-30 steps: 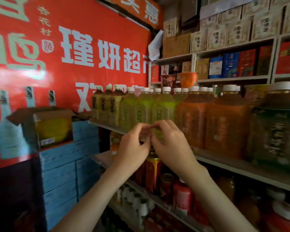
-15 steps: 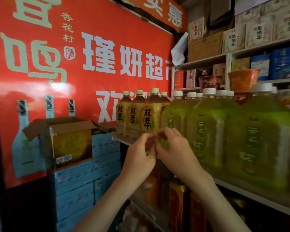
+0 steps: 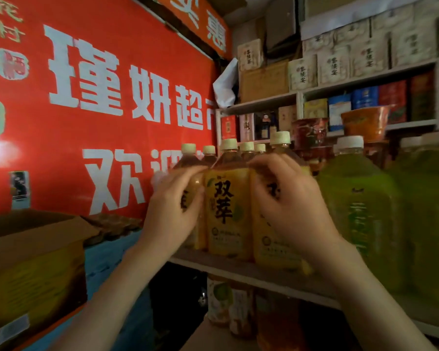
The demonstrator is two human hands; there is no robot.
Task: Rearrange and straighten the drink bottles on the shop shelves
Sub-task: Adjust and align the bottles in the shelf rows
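Observation:
Several yellow-labelled tea bottles with cream caps stand at the left end of the shelf (image 3: 241, 271). My left hand (image 3: 174, 206) curls round the leftmost yellow bottle (image 3: 197, 224). My right hand (image 3: 288, 198) curls round the front of the right yellow bottle (image 3: 271, 247). Between the two hands stands the middle yellow bottle (image 3: 227, 211), its black characters facing me. Right of them stand large green tea bottles (image 3: 360, 211) with white caps.
A red banner (image 3: 99, 102) covers the wall at left. An open cardboard box (image 3: 33, 262) sits on blue crates at lower left. Boxed goods and instant-noodle cups (image 3: 365, 122) fill the upper shelves. More bottles (image 3: 228, 307) stand on the shelf below.
The view has shifted left along the shelf. My hands, held together low before the green bottles, have parted and risen onto the yellow bottles.

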